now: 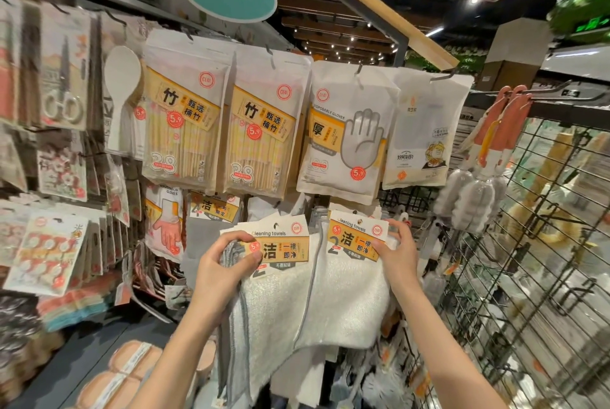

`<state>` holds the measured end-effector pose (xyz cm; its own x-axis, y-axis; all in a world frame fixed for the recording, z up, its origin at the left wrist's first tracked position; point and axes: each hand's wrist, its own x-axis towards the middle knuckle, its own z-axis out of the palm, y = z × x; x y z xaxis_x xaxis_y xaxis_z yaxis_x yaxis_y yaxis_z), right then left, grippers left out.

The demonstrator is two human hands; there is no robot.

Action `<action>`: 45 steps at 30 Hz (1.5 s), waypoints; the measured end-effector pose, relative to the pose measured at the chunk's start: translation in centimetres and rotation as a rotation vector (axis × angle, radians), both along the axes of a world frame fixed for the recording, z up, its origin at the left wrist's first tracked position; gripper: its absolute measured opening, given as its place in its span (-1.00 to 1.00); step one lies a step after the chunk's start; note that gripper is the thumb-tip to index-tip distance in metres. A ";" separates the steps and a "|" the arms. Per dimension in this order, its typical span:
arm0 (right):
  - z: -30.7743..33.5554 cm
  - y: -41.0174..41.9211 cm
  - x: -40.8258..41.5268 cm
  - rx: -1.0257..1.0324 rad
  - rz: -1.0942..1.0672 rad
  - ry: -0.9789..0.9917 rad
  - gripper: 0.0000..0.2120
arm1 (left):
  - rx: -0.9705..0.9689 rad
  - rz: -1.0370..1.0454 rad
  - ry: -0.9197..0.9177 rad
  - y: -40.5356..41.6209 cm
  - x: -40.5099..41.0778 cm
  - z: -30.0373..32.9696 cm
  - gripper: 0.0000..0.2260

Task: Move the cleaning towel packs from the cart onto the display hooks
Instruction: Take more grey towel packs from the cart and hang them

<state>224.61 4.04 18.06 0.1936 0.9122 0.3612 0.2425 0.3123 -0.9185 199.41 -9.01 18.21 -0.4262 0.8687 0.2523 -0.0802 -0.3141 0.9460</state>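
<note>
My left hand (224, 263) pinches the header card of a stack of white cleaning towel packs (277, 296), thumb across the orange label. My right hand (397, 250) pinches the card of another cleaning towel pack (350, 289), which sits higher, against the display below the glove packs. Both packs have orange-and-white cards reading "Cleaning towels" with a small hang hole at the top. The hook behind the right pack is hidden by its card. The cart is out of sight.
Above hang bamboo chopstick packs (185, 124), disposable glove packs (350, 134) and a white pouch (422, 131) on hooks. A black wire grid (534, 243) with bottle brushes (475, 190) stands right. Scissors and small goods (62, 104) fill the left wall.
</note>
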 end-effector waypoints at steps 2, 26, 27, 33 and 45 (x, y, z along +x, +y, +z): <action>-0.1 0.3 -0.2 -0.002 -0.018 -0.009 -0.58 | 0.009 0.007 0.011 0.0 -0.2 0.1 -0.83; -0.9 5.3 -1.2 -0.043 -0.182 -0.050 -0.57 | -0.008 -0.071 -0.085 0.6 0.3 1.2 -0.82; -0.9 5.4 -1.2 -0.045 -0.187 -0.053 -0.57 | -0.011 -0.070 -0.087 0.7 0.3 1.2 -0.82; -0.9 5.9 -1.2 -0.016 -0.243 -0.166 -0.77 | -0.008 -0.055 -0.090 0.9 0.5 1.2 -0.82; -0.1 2.8 -0.4 -0.076 -0.158 -0.365 -0.79 | 0.048 -0.062 -0.046 0.4 1.1 1.4 -0.84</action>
<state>224.17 6.87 17.92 0.2054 0.9082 0.3647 0.5962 0.1794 -0.7825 200.54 -8.63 19.65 -0.3844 0.8810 0.2759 -0.1434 -0.3522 0.9249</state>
